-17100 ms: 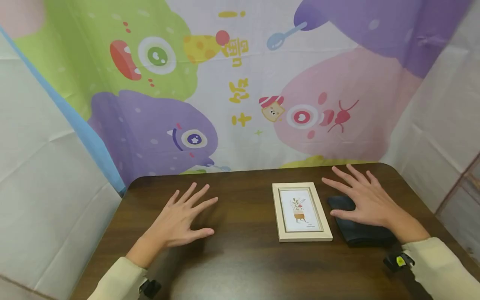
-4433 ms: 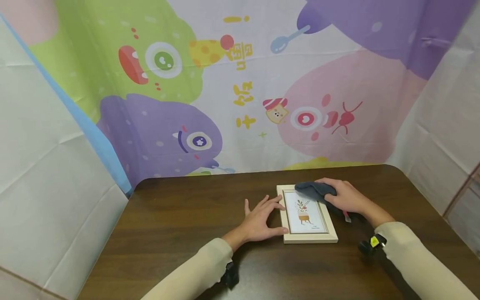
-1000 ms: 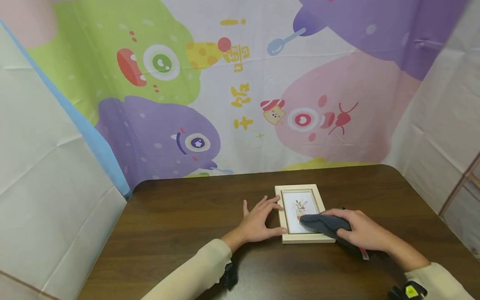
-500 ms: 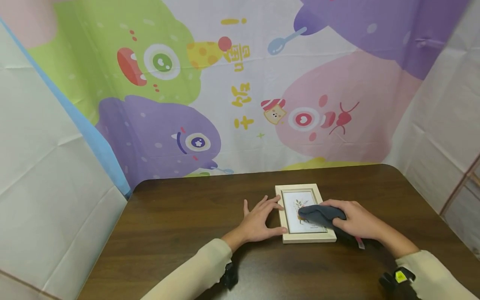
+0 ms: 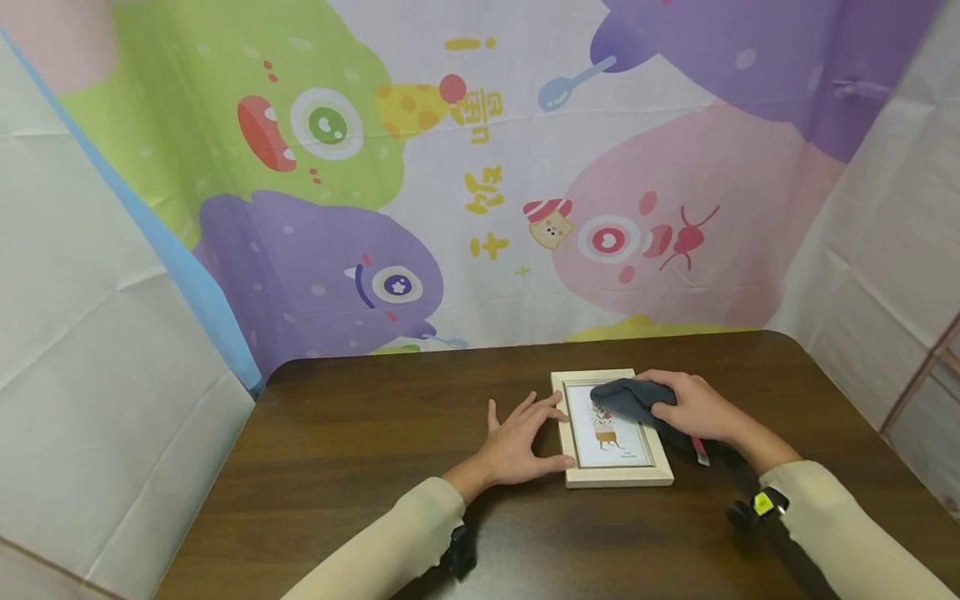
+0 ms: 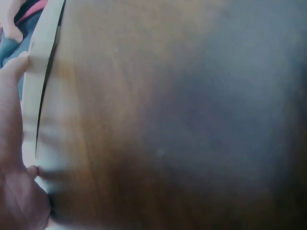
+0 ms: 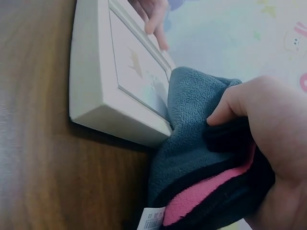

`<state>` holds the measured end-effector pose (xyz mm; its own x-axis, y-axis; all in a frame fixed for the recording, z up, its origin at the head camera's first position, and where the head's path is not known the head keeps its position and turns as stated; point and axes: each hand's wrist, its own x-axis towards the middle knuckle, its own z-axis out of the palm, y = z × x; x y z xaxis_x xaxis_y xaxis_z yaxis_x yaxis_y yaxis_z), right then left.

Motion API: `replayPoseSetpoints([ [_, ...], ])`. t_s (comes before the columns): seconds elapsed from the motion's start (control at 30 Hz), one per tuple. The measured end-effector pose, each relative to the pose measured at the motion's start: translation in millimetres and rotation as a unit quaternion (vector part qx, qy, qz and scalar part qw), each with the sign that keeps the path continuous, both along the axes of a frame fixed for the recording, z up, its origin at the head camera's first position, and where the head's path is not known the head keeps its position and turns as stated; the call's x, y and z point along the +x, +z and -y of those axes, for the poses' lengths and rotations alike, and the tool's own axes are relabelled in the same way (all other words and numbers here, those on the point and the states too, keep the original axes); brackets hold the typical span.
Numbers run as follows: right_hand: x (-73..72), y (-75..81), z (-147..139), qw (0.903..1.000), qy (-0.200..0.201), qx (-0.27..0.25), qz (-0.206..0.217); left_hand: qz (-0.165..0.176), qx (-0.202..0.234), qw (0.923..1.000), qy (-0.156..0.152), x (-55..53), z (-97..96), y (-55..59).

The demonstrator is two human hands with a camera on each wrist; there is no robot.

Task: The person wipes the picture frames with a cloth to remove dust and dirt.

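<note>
Head view: spread left hand [image 5: 516,446] touches the picture frame [image 5: 609,442], probably stiff and best held by its border [image 5: 619,477]; right hand [image 5: 697,408] pinches a soft-looking cloth [image 5: 632,398].

Dark cloth [image 5: 632,400]: off the tabletop [image 5: 360,425], up from mid-picture to upper right
Right hand [image 5: 699,407]: once spread, now gripping it
Left hand [image 5: 516,443]: now touching the frame's [image 5: 618,477] left edge
Printed pot [image 5: 604,437]: uncovered again

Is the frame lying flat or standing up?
Flat, face up: in the head view, the frame lies on the table, its printed picture showing.
</note>
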<state>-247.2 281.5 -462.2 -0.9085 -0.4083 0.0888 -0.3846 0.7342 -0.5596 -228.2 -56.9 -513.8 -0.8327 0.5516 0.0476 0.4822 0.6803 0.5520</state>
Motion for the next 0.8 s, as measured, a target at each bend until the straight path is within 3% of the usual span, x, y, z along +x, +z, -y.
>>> replayPoseSetpoints([
  [0.3,-19.3,-3.2,1,0.9996,-0.025,-0.009,0.011,-0.001,0.002,1.0000,-0.002,-0.1,-0.5,-0.4],
  [0.57,-41.0,-2.6,3,0.9997,-0.022,-0.008,0.011,0.002,-0.002,1.0000,0.000,-1.6,0.1,-3.3],
  [0.8,-48.6,-2.3,5,0.9988,-0.041,-0.010,0.026,0.006,-0.006,1.0000,-0.001,-1.6,-0.1,-3.0],
])
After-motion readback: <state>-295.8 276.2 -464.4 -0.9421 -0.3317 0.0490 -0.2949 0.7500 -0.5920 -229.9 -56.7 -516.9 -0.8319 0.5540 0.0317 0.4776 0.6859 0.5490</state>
